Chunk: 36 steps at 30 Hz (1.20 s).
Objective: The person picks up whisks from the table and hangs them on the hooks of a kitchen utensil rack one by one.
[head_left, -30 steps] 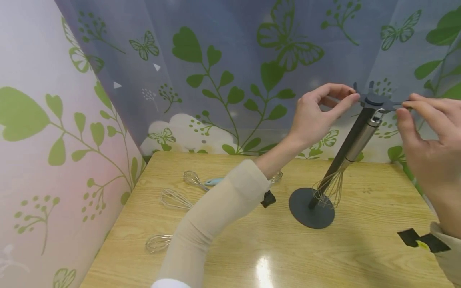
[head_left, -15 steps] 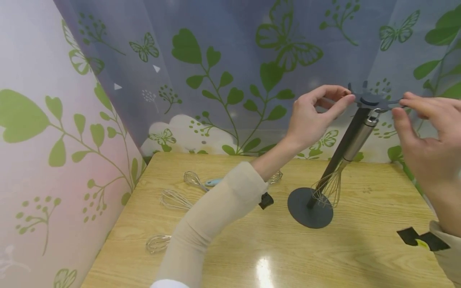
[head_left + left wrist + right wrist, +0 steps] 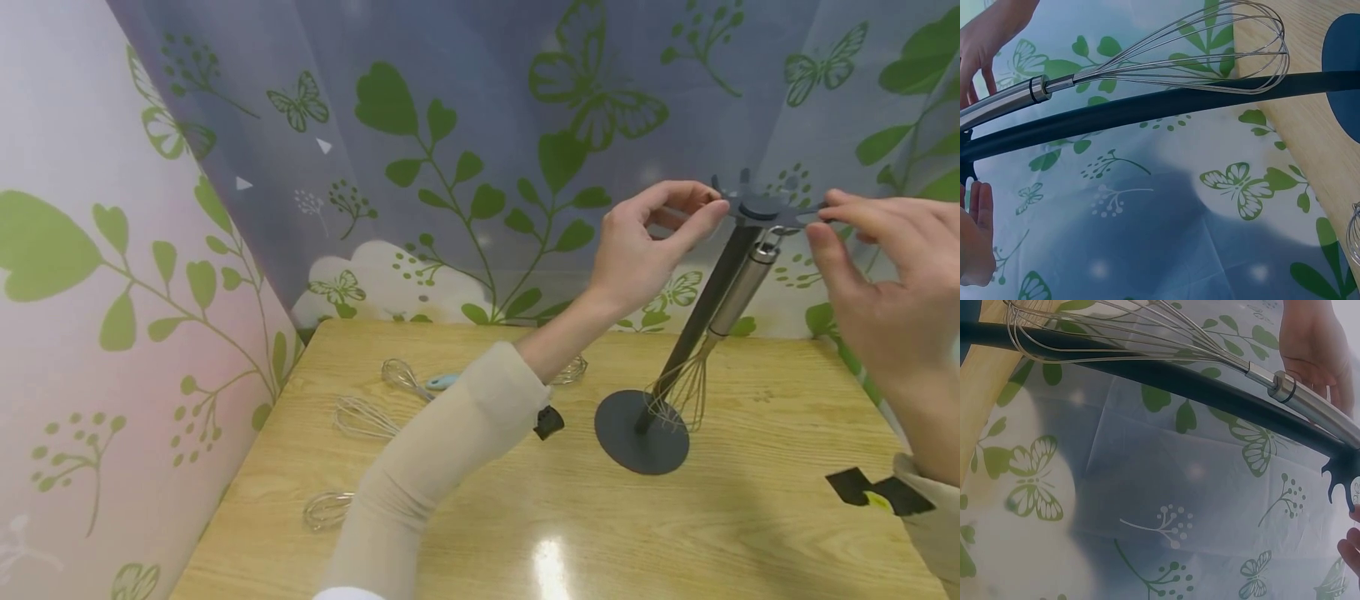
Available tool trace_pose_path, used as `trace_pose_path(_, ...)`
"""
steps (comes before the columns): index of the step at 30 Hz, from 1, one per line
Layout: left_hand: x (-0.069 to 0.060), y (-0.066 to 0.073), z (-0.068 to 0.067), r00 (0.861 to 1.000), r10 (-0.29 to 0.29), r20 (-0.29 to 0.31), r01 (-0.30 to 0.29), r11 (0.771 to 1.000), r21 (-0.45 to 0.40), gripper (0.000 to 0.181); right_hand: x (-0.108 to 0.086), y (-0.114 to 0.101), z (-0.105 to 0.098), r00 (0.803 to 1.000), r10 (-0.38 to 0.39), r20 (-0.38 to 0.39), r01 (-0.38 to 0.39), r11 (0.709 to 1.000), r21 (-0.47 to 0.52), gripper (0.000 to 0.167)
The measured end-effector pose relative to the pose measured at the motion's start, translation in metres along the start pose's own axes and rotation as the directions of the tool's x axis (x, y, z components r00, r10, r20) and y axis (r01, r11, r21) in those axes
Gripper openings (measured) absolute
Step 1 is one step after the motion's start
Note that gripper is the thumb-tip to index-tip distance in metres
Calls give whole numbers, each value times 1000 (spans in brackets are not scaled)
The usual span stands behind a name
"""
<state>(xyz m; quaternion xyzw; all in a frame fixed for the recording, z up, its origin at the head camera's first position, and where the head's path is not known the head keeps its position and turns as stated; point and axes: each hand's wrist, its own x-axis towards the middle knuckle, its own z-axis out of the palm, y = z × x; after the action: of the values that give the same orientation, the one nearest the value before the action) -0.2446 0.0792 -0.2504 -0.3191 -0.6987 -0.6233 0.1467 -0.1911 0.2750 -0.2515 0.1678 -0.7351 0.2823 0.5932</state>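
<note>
A dark stand with a round base [image 3: 642, 433] rises, tilted in the head view, to a hooked top [image 3: 759, 208]. From one hook hangs a whisk with a steel handle [image 3: 738, 292]; its wires reach down beside the pole [image 3: 1147, 112]. My left hand [image 3: 637, 242] pinches a hook on the left of the top between thumb and fingers. My right hand [image 3: 900, 275] pinches a hook on the right side. Both wrist views show the whisk [image 3: 1316, 406] alongside the pole, with the hands near the top.
On the wooden table [image 3: 600, 533] several whisks lie at the left, among them one wire head [image 3: 363, 415] and another [image 3: 327, 510] partly behind my left sleeve. A light blue handle [image 3: 442, 381] is beside them. A patterned curtain [image 3: 465, 75] stands behind the table.
Both hands and the stand's top have shifted slightly left, with the hanging whisk. The base has moved slightly left in view. Both hands keep their hold.
</note>
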Motion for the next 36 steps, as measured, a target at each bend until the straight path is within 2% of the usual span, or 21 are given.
trace_pose_path(7, -2, 2, -2, 999, -38, -3, 38, 999, 32, 19, 1, 2, 2, 999, -32, -4, 32, 999, -3, 54)
trace_pose_path(12, -2, 2, -3, 999, -38, -4, 38, 999, 33, 19, 0, 0, 5, 999, -19, -35, 20, 1000, 20, 53)
trace_pose_path(23, 0, 3, -4, 1000, -25, 10, 24, 998, 53, 20, 0, -3, 5, 999, -12, -43, 12, 1000, 15, 50)
trace_pose_path(30, -3, 5, -11, 997, -68, 18, 68, 997, 32, 24, 1, -3, 7, 998, -9, -56, 10, 1000, 24, 48)
trace_pose_path(36, -6, 2, -21, 998, -61, 31, 60, 997, 37, 21, 1, 0, 6, 999, -15, -38, 15, 1000, 8, 44)
